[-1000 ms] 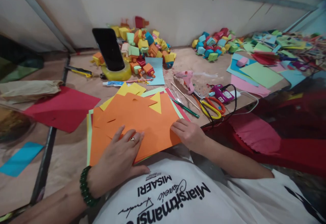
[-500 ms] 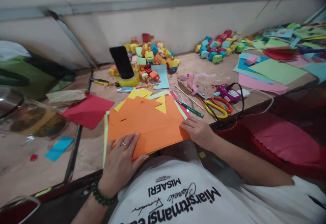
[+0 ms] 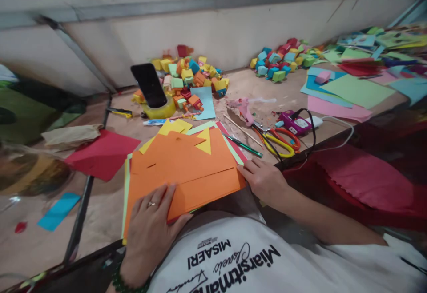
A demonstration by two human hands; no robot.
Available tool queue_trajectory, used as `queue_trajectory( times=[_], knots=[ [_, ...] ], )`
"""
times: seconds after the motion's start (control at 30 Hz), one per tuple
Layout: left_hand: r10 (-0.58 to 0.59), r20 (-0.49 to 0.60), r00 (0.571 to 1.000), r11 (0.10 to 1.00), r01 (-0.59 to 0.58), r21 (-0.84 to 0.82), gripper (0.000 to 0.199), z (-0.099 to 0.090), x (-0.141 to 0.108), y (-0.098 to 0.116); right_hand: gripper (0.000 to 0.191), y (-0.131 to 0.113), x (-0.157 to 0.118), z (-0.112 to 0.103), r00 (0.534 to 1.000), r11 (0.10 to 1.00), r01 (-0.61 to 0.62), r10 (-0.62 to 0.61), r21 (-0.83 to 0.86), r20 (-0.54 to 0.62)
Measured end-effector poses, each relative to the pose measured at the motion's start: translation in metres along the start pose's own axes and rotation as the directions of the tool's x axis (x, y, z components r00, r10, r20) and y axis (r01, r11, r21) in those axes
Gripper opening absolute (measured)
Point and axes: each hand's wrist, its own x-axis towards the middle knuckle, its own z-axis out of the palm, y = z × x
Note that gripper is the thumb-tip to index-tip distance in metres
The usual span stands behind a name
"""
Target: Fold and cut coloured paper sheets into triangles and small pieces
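My left hand (image 3: 151,224) lies flat over the lower left part of an orange paper sheet (image 3: 187,164), fingers extended and thumb along its near edge. At the sheet's right corner, the curled fingers of my right hand (image 3: 263,177) hold the edge; the thumb is hidden. A straight crease or slit crosses the orange sheet's near part. Light green and red sheets show beneath it. Yellow paper pieces (image 3: 206,141) lie on its far side. Just right of the stack rests a green pen-like tool (image 3: 243,145).
Scissors (image 3: 278,145), a wooden stick (image 3: 243,130), a pink glue gun (image 3: 245,111) and a purple power socket (image 3: 295,123) with cables lie right. Behind stand a phone (image 3: 150,86) in a tape roll (image 3: 160,110) and piles of small paper cubes (image 3: 187,75). Red paper (image 3: 105,155) lies left.
The view has shifted slightly, so the table things appear further left. My right hand's fingers have moved from lying on the sheet's corner to its edge. My left hand stays on the sheet.
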Motion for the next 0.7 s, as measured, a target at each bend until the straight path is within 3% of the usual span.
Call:
queue_trajectory(
  times=[0.1, 0.2, 0.27, 0.33, 0.47, 0.57, 0.7],
  knots=[
    [0.000, -0.018, 1.000, 1.000, 0.000, -0.011, 0.068, 0.007, -0.003, -0.005, 0.021, 0.006, -0.001, -0.010, 0.996, 0.996, -0.084, 0.083, 0.037, 0.009],
    [-0.003, 0.046, 0.999, 1.000, 0.003, 0.003, 0.070, 0.009, -0.002, -0.005, 0.029, 0.003, 0.012, -0.022, 0.985, 0.983, -0.139, 0.149, 0.120, -0.082],
    [0.005, 0.107, 0.994, 1.000, -0.007, 0.019, 0.071, 0.008, 0.001, -0.003, 0.033, -0.002, 0.022, -0.022, 0.986, 0.979, -0.045, 0.076, 0.197, -0.149],
    [0.010, 0.149, 0.989, 0.999, -0.015, 0.035, 0.071, 0.005, 0.003, -0.001, 0.032, -0.008, 0.027, -0.013, 0.994, 0.953, 0.071, -0.043, 0.293, -0.103],
    [-0.022, 0.155, 0.988, 0.999, 0.018, 0.029, 0.068, 0.001, -0.002, -0.002, 0.030, -0.010, 0.022, 0.011, 0.998, 0.915, 0.033, -0.054, 0.401, 0.040],
    [-0.085, 0.146, 0.986, 0.996, 0.087, -0.003, 0.060, 0.004, -0.013, -0.006, 0.032, -0.005, 0.015, 0.016, 0.999, 0.915, 0.035, -0.043, 0.401, 0.010],
    [-0.164, 0.132, 0.978, 0.982, 0.174, -0.071, 0.052, 0.011, -0.022, -0.007, 0.034, 0.001, 0.018, 0.008, 0.998, 0.910, 0.057, -0.044, 0.412, -0.042]
  ],
)
